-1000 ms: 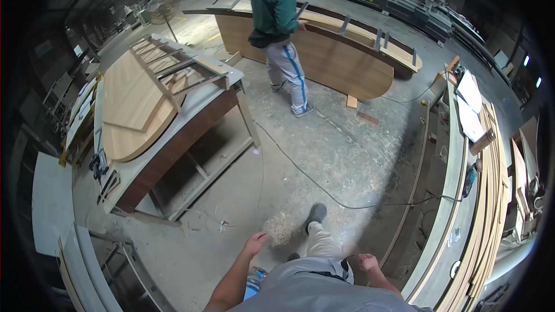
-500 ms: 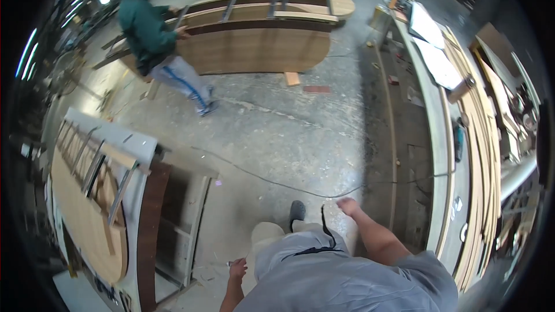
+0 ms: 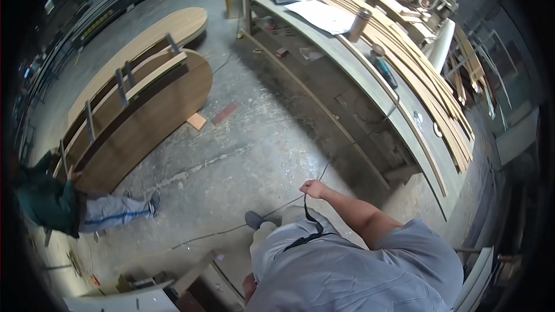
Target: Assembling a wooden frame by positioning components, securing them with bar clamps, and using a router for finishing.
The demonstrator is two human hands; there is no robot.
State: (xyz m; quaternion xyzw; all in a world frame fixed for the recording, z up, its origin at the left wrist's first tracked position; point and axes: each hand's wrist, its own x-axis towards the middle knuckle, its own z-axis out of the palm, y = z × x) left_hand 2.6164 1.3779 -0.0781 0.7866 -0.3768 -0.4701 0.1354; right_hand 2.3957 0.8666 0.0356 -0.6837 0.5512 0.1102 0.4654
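My right hand (image 3: 313, 188) hangs out in front of me with its fingers curled in. Nothing shows in it. The end of a black strap (image 3: 312, 215) from my waist appears just below that hand. Beyond it, a dark cable (image 3: 231, 230) crosses the concrete floor. My left hand (image 3: 250, 286) is low beside my trousers, mostly covered by my shirt, and its fingers cannot be made out. To the right stands a long workbench (image 3: 338, 52) bearing wood strips (image 3: 404, 60), white sheets (image 3: 321, 17), a brown bottle (image 3: 359, 25) and a teal power tool (image 3: 384, 73).
On the left a co-worker in a green top (image 3: 49, 205) holds a large rounded wooden frame (image 3: 156, 101) standing on edge. Two small boards, one light (image 3: 196, 121) and one reddish (image 3: 225, 114), lie on the floor. Near my left side are more panels (image 3: 202, 289).
My view has swung right, bringing the workbench nearer the centre and the co-worker to the left edge. My left hand, which held something small and pale, has dropped mostly behind my shirt.
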